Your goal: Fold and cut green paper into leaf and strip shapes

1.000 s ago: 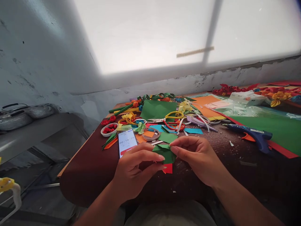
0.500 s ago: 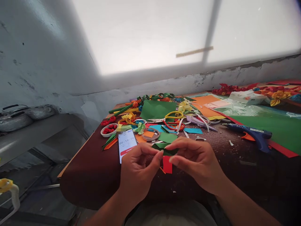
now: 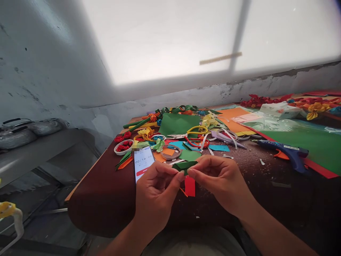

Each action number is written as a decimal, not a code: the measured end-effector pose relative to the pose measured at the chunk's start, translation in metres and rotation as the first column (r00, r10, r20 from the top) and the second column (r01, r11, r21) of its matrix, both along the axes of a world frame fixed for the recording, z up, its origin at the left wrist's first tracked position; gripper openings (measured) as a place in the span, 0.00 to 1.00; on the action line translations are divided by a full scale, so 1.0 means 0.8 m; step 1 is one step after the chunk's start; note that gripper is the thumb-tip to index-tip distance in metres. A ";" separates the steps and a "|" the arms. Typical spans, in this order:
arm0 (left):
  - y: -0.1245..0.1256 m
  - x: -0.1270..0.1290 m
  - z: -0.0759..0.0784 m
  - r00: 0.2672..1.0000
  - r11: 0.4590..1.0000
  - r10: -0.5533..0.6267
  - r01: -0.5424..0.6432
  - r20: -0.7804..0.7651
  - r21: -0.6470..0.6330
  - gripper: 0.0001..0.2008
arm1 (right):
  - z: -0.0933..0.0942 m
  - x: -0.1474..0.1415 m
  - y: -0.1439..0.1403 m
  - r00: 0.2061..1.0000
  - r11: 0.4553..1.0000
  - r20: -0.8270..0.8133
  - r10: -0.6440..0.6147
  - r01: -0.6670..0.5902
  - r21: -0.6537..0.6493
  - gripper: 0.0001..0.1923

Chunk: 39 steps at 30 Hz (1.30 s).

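A small folded piece of green paper [image 3: 183, 165] is held up between my two hands above the near part of the table. My left hand [image 3: 159, 190] pinches its left end between thumb and fingers. At the right end, my right hand [image 3: 220, 181] pinches it with thumb and forefinger. Just below the green paper, a red paper piece [image 3: 190, 186] lies on the dark tabletop [image 3: 106, 202]. Left of my left hand is a phone [image 3: 142, 160] showing a timer, its lower part hidden by that hand.
Yellow-handled scissors [image 3: 197, 130] and red-handled scissors [image 3: 197, 143] lie among paper scraps. A blue glue gun [image 3: 289, 151] rests at the right. Behind are a green sheet [image 3: 177, 124] and a tape roll [image 3: 124, 147] holding red paper pieces. Pots [image 3: 16, 137] stand on a side shelf.
My right thumb and fingers have closed together on the green paper's right end and shifted slightly left. The paper looks flatter. My left hand keeps nearly the same place.
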<state>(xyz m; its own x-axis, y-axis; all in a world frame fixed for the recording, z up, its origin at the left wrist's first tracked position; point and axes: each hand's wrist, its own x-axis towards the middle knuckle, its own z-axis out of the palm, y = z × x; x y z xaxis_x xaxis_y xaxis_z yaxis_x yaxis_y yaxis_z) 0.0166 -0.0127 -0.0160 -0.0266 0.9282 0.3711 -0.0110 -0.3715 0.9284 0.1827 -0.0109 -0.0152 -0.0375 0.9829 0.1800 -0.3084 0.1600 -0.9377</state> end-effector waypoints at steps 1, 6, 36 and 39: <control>-0.001 0.000 0.001 1.000 1.000 -0.008 0.008 0.006 -0.018 0.12 | 0.001 0.000 0.000 1.000 1.000 0.000 -0.002 0.002 -0.002 0.13; -0.005 -0.001 0.008 0.996 0.994 -0.055 0.061 0.070 -0.085 0.14 | 0.004 0.002 0.002 1.000 1.000 0.010 0.000 0.000 0.008 0.14; 0.013 -0.019 0.005 0.953 0.974 -0.142 0.183 -0.268 0.135 0.11 | -0.002 0.009 0.010 0.990 0.992 -0.058 0.129 -0.130 -0.010 0.09; 0.016 -0.021 0.004 0.967 0.963 -0.112 0.162 -0.228 0.214 0.11 | -0.005 0.010 0.005 0.982 0.978 0.000 0.191 -0.190 0.083 0.12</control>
